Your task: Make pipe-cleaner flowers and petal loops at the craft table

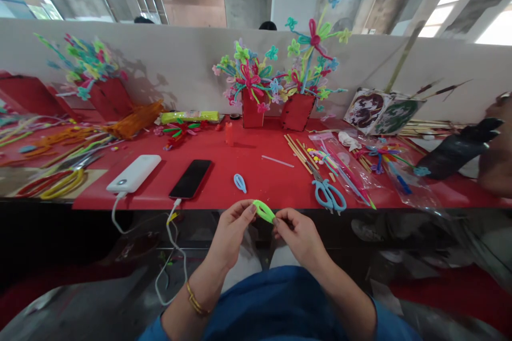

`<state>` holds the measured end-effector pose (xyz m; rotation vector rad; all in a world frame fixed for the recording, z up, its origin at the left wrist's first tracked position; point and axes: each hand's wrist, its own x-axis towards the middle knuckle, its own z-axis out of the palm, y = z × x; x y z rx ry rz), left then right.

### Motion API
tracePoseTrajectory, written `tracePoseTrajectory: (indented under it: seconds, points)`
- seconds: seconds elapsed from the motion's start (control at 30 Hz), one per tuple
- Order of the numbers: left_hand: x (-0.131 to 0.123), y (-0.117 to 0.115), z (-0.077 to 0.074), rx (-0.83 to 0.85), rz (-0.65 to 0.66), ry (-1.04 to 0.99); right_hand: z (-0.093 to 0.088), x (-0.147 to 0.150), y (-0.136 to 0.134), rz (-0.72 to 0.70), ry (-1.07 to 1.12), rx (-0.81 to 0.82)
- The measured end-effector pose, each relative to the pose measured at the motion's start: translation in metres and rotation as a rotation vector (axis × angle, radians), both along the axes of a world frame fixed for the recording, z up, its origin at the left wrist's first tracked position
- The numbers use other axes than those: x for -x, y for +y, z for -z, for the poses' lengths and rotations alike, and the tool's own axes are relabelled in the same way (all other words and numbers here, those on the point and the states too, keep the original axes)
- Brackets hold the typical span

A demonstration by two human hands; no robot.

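Between my hands, just off the table's front edge, is a bright green pipe cleaner (pixel 264 211) bent into a narrow loop. My left hand (pixel 234 229) pinches its left end between thumb and finger. At the other end, my right hand (pixel 298 234) grips the tip the same way. A similar light blue pipe-cleaner loop (pixel 240 183) lies on the red table (pixel 224 160) beyond my left hand. Blue-handled scissors (pixel 328 195) rest near the edge to the right of my hands.
A phone (pixel 191 179) and white power bank (pixel 134 173) with cables lie left. Red vases (pixel 253 110) of pipe-cleaner flowers stand along the white partition (pixel 180 58). Wooden sticks (pixel 298 153), plastic bags and a black bottle (pixel 456 152) are right; a person's arm (pixel 496 154) shows there.
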<state>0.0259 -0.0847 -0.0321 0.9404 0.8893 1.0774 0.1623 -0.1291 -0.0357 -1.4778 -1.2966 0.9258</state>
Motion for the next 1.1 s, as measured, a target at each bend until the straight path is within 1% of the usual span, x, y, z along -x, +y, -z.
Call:
tracePoseTrajectory:
  seconds: [0.13,0.23,0.33,0.5,0.57,0.63,0.8,0.9,0.97,1.1]
  points:
    - [-0.001,-0.004,0.000,0.006,0.035,-0.024,0.001,-0.001,0.000,0.010,-0.116,-0.073]
    - [-0.002,-0.006,0.000,0.018,0.029,-0.026,0.002,-0.001,0.000,0.018,-0.149,-0.088]
    - [-0.002,-0.007,-0.001,0.010,0.026,0.019,0.002,-0.001,0.000,0.038,-0.066,-0.073]
    - [-0.003,-0.008,-0.003,-0.004,0.083,0.059,0.001,0.002,0.001,0.106,0.158,-0.038]
    - [-0.003,-0.008,-0.002,-0.012,0.089,0.066,0.003,0.003,0.002,0.132,0.199,-0.035]
    - [-0.001,-0.007,0.000,-0.011,0.072,0.071,0.006,0.003,0.004,0.121,0.197,-0.021]
    - [0.007,-0.002,0.011,0.035,0.003,0.061,0.018,0.004,0.011,-0.052,0.071,0.023]
    - [0.013,0.001,0.017,0.077,-0.072,0.037,0.023,0.006,0.019,-0.141,0.021,0.010]
    - [0.016,0.002,0.019,0.090,-0.141,0.019,0.024,0.010,0.031,-0.158,-0.061,-0.046]
    - [0.024,0.003,0.022,0.086,-0.256,0.010,0.021,0.022,0.064,-0.103,-0.349,-0.138]
